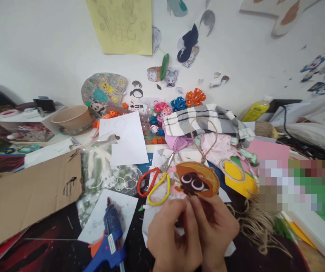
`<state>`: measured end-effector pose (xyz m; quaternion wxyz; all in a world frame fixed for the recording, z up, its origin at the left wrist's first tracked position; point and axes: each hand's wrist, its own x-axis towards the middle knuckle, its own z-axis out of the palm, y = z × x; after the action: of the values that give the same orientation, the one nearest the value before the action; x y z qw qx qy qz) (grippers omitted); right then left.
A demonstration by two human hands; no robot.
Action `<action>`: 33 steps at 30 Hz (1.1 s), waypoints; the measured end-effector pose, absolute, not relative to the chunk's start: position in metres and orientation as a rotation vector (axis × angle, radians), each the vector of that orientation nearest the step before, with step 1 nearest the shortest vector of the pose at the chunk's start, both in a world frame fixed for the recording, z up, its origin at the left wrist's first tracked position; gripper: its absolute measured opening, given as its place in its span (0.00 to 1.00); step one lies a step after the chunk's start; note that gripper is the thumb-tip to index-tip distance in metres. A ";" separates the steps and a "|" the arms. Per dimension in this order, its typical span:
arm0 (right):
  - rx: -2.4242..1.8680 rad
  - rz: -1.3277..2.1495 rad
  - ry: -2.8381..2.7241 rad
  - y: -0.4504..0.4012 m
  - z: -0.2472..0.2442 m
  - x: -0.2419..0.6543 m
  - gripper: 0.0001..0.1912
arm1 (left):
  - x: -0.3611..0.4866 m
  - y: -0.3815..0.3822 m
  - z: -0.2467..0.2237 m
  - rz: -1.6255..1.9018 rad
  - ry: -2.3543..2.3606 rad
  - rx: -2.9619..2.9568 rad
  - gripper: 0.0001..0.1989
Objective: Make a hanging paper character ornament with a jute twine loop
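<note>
Both hands are together low in the picture, right of the middle. My left hand (175, 234) has its thumb and fingers pinched at the lower edge of an orange-brown cartoon figure (212, 181) with large white-ringed eyes. My right hand (216, 230) pinches the same lower edge, its fingertips against those of the left. A loop of twine (217, 138) rises from the figure's top. Just left of the figure lie scissors (165, 168) with one red and one yellow handle. The fingertips hide whatever small part is between them.
A blue glue gun (111, 234) rests on white paper at the lower left, beside a cardboard sheet (32, 192). Loose twine (260, 223) and a tape roll (222, 166) lie on the right. Behind are crocheted flowers (162, 108) and a checked cloth (202, 119).
</note>
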<state>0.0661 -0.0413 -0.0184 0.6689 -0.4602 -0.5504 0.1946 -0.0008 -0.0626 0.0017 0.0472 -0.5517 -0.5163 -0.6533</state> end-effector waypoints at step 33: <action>-1.042 0.382 -1.250 -0.042 -0.020 0.066 0.03 | 0.003 -0.061 0.002 -2.099 -1.593 -1.582 0.08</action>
<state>0.0660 -0.0421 -0.0203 0.6705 -0.4624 -0.5549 0.1697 0.0032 -0.0605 0.0020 0.0342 -0.5145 -0.5180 -0.6825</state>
